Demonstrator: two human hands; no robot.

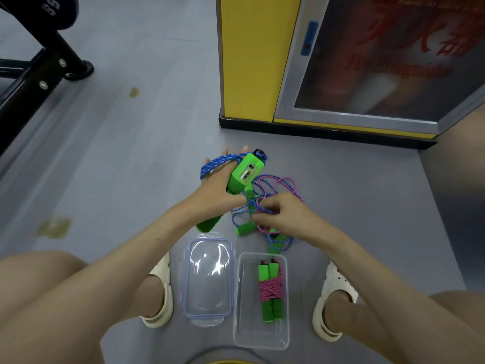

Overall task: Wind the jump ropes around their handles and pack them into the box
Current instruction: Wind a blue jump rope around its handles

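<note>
1. One wound jump rope [270, 290], pink cord wrapped around paired green handles, lies lengthwise inside the clear plastic box [242, 319] on the grey floor, between a crouching person's white sandals [331, 298].
2. Just left of the box, its clear lid [208, 277] lies flat, side by side with it.
3. Just beyond the box's far end, a loose tangle [278, 185] of blue and pink cord sprawls on the floor, with a green foam handle [246, 228] lying in it.
4. Over that tangle, beyond the box, the right hand [284, 216] has its fingers curled, pinching strands of the cord.
5. Farther beyond the box and up to its left, the left hand [217, 190] grips a green counter handle [245, 172] with the thumb curled round it; the blue rope [210, 165] loops over its extended fingers.
6. Well beyond the box, a yellow cabinet [249, 61] with a glass door stands on a black base.
7. Far off to the box's left, a black frame [39, 72] rests on the floor.
</note>
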